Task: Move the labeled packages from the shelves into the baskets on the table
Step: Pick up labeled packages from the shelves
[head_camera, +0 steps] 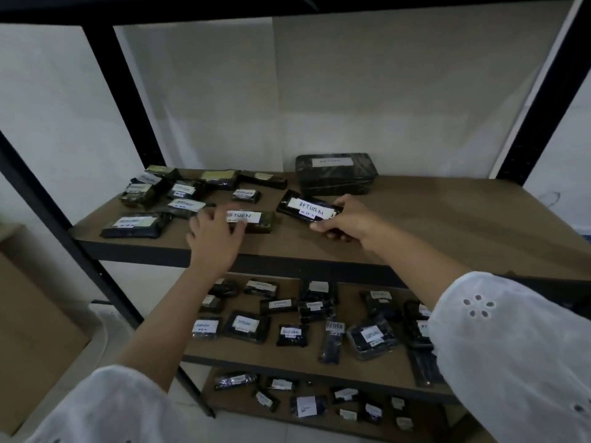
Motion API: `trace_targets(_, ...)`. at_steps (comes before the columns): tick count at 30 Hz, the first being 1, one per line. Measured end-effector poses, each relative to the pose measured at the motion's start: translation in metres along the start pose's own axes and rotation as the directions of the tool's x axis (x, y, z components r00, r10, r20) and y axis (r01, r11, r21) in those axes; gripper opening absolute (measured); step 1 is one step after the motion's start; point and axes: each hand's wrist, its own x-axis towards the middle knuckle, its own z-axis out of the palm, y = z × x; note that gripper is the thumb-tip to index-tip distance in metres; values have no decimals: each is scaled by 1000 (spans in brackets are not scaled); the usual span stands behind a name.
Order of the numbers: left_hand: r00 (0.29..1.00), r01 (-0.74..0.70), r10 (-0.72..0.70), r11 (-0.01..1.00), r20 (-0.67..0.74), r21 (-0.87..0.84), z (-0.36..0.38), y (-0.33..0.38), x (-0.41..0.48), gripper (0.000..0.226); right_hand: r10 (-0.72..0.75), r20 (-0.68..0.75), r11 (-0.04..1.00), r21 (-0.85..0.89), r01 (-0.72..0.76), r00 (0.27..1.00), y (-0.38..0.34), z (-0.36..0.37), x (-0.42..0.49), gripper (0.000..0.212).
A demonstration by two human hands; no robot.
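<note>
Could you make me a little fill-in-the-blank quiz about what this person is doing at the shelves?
The right hand grips a black package whose label reads ____, while the left hand reaches to a second package.
The largest package sits at the ____ of the upper shelf.
Both sleeves are ____.
Missing words: RETURN; back; white.

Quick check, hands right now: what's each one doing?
Left hand: open, fingers touching the green-wrapped package on the top shelf.
Right hand: grips the black package by its near end.
</note>
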Motion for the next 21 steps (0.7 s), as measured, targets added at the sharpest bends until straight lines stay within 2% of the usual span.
trace_targets(2, 985, 159, -165, 982, 53, 104, 2, -2, 13, 47, 18, -10, 988, 154, -16, 1000, 0, 3, -2, 61)
trace_targets(4, 963, 239, -251, 963, 96, 126, 2, -3, 23, 51, 16, -7, 963, 270, -14, 1000, 1, 7, -4, 63)
trace_targets(8, 966, 220, -234, 967, 109, 127, -2, 1, 31, 51, -16, 30, 904, 427, 1, 999, 2, 11, -8, 57)
trace_targets(11, 984, 150, -139, 984, 113, -95, -5, 6, 24, 53, -38, 49, 881, 473, 10, 998, 3, 9, -12, 53)
trace_targets(13, 996, 84, -74, 970, 52, -226, -5, 10, 16, 49, -44, 55, 850, 527, 9, 998, 5, 7, -16, 48)
trace_targets(15, 997, 77, -83, 930, -1, -359, -7, 16, 8, 45, -51, 59, 815, 579, 7, 997, 8, 2, -22, 46)
trace_targets(21, 966, 191, -257, 609, 35, -770, -20, 54, -39, 37, -99, 113, 725, 689, -6, 989, 25, -34, -59, 41)
